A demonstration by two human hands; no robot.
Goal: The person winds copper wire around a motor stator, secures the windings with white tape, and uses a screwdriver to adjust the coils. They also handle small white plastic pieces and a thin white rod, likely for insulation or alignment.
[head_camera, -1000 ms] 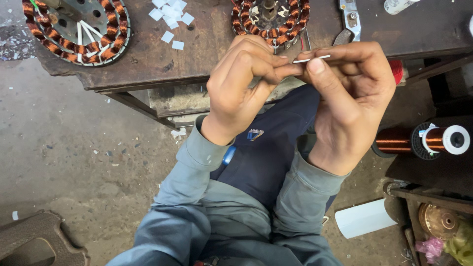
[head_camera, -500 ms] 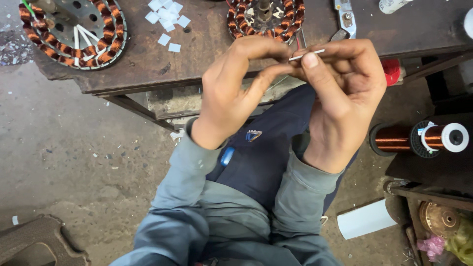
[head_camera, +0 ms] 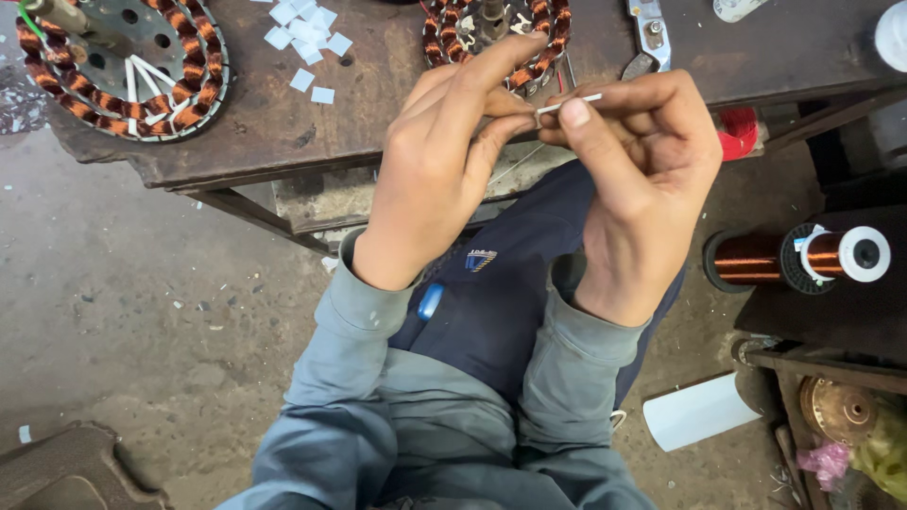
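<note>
The thin white strip (head_camera: pixel 570 101), narrow and stiff-looking, sits pinched between my two sets of fingertips, held in the air just above the near edge of the bench (head_camera: pixel 312 142). My left hand (head_camera: pixel 444 161) grips its left end between thumb and bent fingers, with the forefinger stretched out over the top. My right hand (head_camera: pixel 642 170) is clenched on the other part, thumb pressed flat along it, and a short end pokes out to the right.

I judge that I am at the stage of working this strip between my fingertips, shaping or straightening it. The next move calls for a firm, even pinch from both hands, since so slight a piece could bend or slip.

Just beyond my fingers, at the far edge of the bench, lies a round metal stator with copper-wound coils (head_camera: pixel 444 38). A second, larger wound stator (head_camera: pixel 123 66) sits at the far left corner, with small white paper squares (head_camera: pixel 302 38) scattered between them. To my right, off the bench, a spool of copper wire (head_camera: pixel 756 257) lies on its side.
</note>
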